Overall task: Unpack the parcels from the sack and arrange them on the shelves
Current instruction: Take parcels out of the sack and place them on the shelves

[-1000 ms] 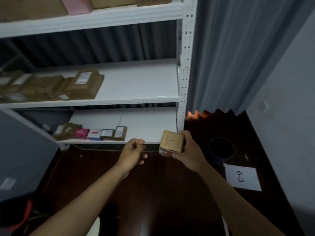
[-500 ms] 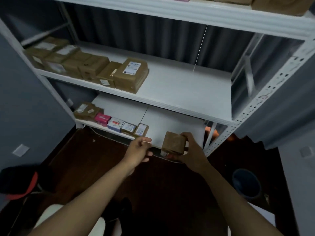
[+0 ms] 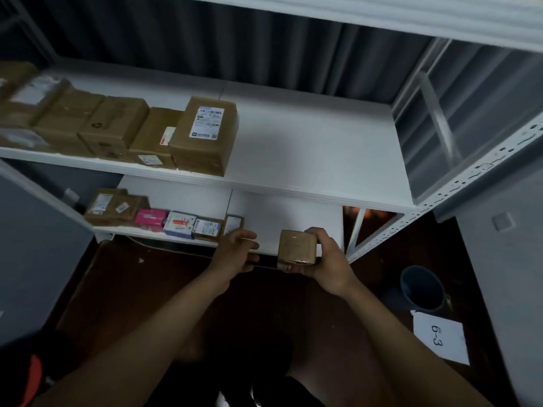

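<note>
My right hand (image 3: 326, 259) grips a small brown cardboard parcel (image 3: 296, 247), held just in front of the lower shelf (image 3: 288, 218) near its front edge. To its left, my left hand (image 3: 235, 251) is curled shut with nothing visible in it. A row of small parcels (image 3: 176, 224), pink, white and brown, lies along the left part of the lower shelf. Larger brown boxes (image 3: 117, 130) line the left of the middle shelf (image 3: 308, 160). The sack is a dark shape with red trim (image 3: 26, 374) at the bottom left corner.
The white metal rack has a perforated right post (image 3: 440, 207). On the dark floor to the right stand a blue bucket (image 3: 423, 286) and a paper sheet marked 6-3 (image 3: 440, 337). A grey wall (image 3: 35, 236) closes the left side. The right parts of both shelves are bare.
The view has swung left and closer to the rack. Both hands with the parcel have kept their pose in front of the lower shelf, drifting slightly toward it.
</note>
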